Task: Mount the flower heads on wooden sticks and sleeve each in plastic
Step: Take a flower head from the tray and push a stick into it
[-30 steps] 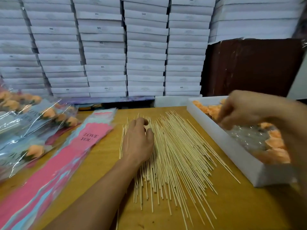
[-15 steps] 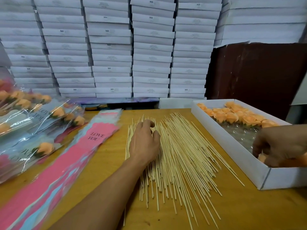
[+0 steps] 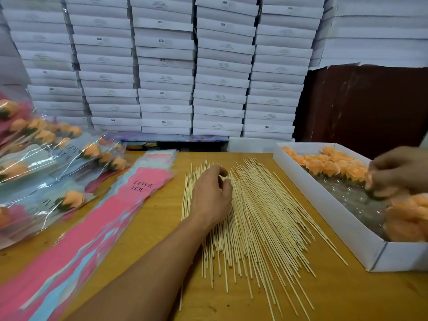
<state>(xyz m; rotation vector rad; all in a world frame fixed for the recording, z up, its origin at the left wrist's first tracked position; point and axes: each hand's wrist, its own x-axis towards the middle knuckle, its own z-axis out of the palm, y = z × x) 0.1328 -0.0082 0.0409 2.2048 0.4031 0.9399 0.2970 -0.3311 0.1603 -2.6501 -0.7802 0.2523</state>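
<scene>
Left hand (image 3: 212,195): lay on the stick pile (image 3: 252,218), fingers curled, pinching for one stick; whether one was held, unclear.
Right hand (image 3: 398,172): right of the pile, inside the white tray (image 3: 324,218), fingers curled around one flower head (image 3: 379,193).
Sleeves (image 3: 97,228): left of the pile.
Finished roses (image 3: 69,200): further left.
Risk: several sticks lifting together; petals crushed by a tight grip.

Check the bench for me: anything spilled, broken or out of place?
Nothing stands out. The sticks lie fanned loosely on the table, not spilled off it, and the flower heads sit inside their box.
</scene>
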